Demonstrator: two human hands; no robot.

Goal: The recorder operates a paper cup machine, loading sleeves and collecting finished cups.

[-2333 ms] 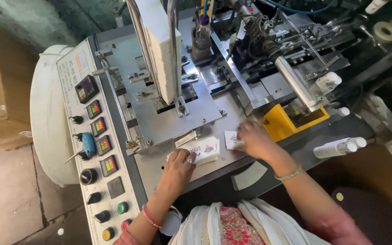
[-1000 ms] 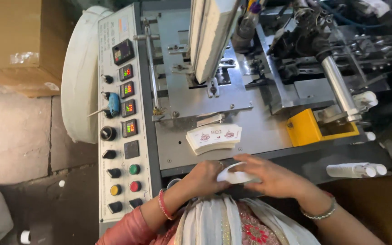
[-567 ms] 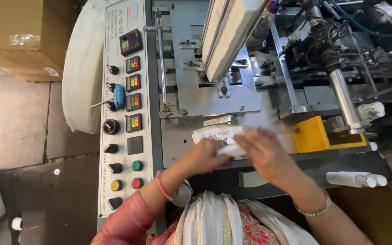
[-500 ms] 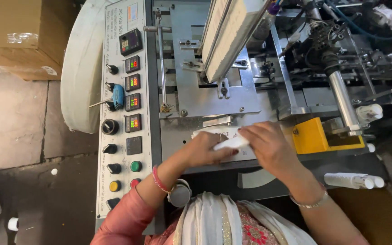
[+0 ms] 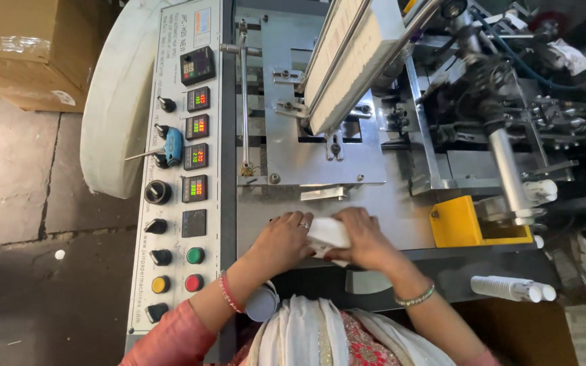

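- Left hand (image 5: pixel 285 240) rests on the grey machine tabletop (image 5: pixel 401 210), fingers curled, a ring on one finger, fingertips pressed to the left edge of a white paper stack (image 5: pixel 329 232).
- Right hand (image 5: pixel 367 238) closes over the stack's right side; fingers bent around it, thumb side hidden.
- Both hands grip the same stack between them; stack sits low on the tabletop, near its front edge, partly covered by the hands.
- Whether the stack lies flat or is lifted off the surface: cannot tell.
- Red bangles (image 5: pixel 227 293) on the left wrist, silver bracelet (image 5: pixel 415 297) on the right.
- Control panel (image 5: pixel 178 203) runs down the left of the tabletop: small digital readouts, black knobs, then green, yellow and red buttons.
- Blue-handled screwdriver (image 5: pixel 164 148) lies across the panel, tip pointing left.
- Tilted feeder chute (image 5: pixel 347 61), packed with white blanks, stands above the hands, well apart from them.
- Metal plate (image 5: pixel 320 156) with slots sits below the chute, just beyond the stack.
- Yellow guard (image 5: pixel 456 222) to the right of the right hand, near but apart.
- Steel roller (image 5: pixel 506 169) slants down toward the guard.
- Nested white paper cups (image 5: pixel 510 289) lie on their side, lower right.
- Large white paper roll (image 5: pixel 116 102) left of the panel; cardboard box (image 5: pixel 28 47) on the floor beyond it.
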